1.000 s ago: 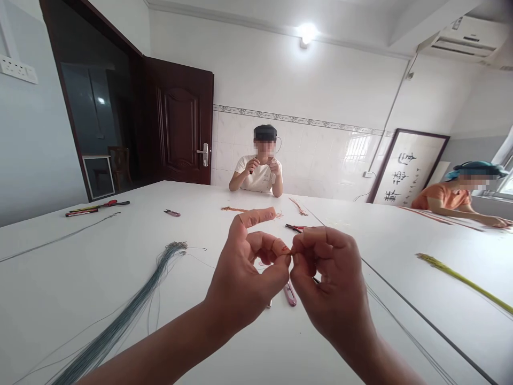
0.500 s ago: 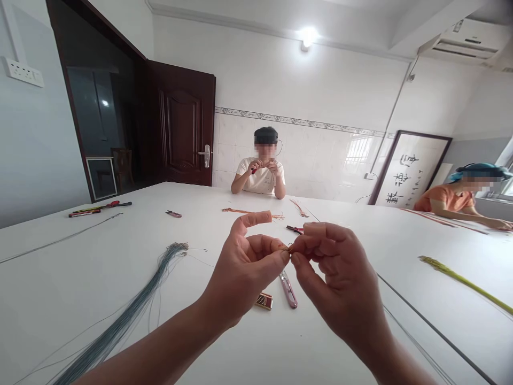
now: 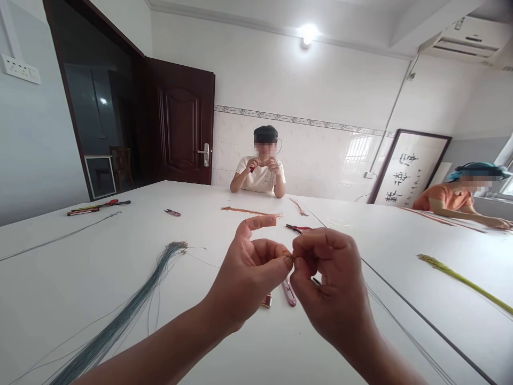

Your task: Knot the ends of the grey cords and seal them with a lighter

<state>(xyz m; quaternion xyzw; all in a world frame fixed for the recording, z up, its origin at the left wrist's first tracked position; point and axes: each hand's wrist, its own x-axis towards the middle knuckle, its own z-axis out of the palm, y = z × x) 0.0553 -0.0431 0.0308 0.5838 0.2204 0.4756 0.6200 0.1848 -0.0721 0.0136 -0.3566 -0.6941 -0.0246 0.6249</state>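
On the far left, a few long tools (image 3: 99, 207) lie on the white table (image 3: 120, 240). Next is a big bunch of blue-gray threads (image 3: 138, 305). It is long and thin, and it slants from near the person's left arm up and to the right. Its far end is a clump of little brown bits. One loose thread goes from there toward the left hand (image 3: 248, 275). Small snips (image 3: 173, 212) lie behind the bunch.

The left hand has its thumb and a bent finger pressed together, and its pointer finger is up and curved. They hold a tiny brown bit (image 3: 292, 257), up above the table, right between the two hands. A small red and gold box (image 3: 266, 301) and a pink tool (image 3: 289, 294) lie below. The pink tool's round end points back at the person.

The right hand (image 3: 331, 278) is curled, with its thumb and pointer finger pinching the same bit. The fingers hide most of it, so I can't tell which way it points or its long way.

Both hands have their grip, but the bit is not put down yet, so it looks only partly done. Far right, a yellow-green bunch (image 3: 460, 279) slants down and right.
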